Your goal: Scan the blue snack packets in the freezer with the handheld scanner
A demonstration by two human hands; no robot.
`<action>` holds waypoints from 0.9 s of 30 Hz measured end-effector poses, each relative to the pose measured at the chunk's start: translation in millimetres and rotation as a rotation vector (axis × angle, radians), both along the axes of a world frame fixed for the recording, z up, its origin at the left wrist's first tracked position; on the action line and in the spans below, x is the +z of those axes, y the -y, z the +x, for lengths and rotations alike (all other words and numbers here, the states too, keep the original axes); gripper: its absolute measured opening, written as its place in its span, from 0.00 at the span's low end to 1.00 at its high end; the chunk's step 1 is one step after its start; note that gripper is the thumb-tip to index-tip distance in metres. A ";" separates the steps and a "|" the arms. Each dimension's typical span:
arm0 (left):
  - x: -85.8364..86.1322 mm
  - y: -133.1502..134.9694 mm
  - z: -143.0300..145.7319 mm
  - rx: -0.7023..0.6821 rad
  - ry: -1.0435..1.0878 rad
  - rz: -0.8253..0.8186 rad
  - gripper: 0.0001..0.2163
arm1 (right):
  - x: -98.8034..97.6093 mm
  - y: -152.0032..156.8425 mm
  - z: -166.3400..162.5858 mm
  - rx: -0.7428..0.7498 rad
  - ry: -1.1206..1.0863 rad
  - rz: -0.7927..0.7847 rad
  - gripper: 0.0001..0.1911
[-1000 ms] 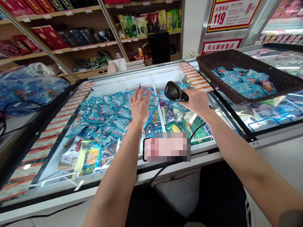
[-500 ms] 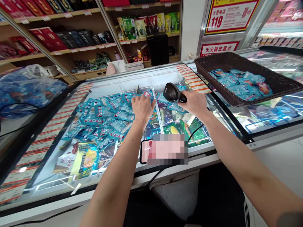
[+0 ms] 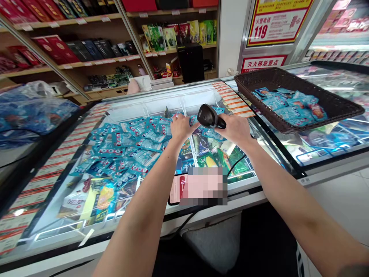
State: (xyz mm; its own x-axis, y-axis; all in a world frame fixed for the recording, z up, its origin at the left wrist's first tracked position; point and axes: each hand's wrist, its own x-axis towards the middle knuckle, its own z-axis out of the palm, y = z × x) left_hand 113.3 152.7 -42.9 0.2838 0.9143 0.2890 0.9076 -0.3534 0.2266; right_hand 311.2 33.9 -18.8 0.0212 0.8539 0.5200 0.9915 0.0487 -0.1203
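Freezer (image 3: 248, 203) below, left fingers (image 3: 179, 119) apart, right fingers (image 3: 224, 126) clamp a crosswise scanner (image 3: 206, 115) facing left.

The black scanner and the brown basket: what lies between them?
In the head view, the right hand, holding the black scanner, and the orange-and-white price labels lie between it and the brown basket.
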 end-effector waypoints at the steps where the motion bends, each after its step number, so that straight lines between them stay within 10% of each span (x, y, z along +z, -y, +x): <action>1: -0.2 -0.9 -0.9 -0.002 -0.012 -0.015 0.23 | -0.1 0.0 0.2 -0.003 0.001 -0.002 0.18; 16: -13.1 -10.7 -36.8 -0.141 1.022 -0.096 0.14 | -1.7 1.8 -2.4 0.003 0.019 -0.007 0.17; 27: -17.7 -6.2 -39.3 -0.258 0.927 -0.001 0.06 | -7.6 0.1 -4.9 0.017 0.090 -0.031 0.18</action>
State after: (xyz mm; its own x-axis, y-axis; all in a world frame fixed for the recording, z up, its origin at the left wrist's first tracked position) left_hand 74.0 158.9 -60.7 0.1353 0.8559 0.4992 0.2619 -0.5168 0.8151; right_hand 306.3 33.8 -26.4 -0.0390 0.8696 0.4922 0.9975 0.0630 -0.0323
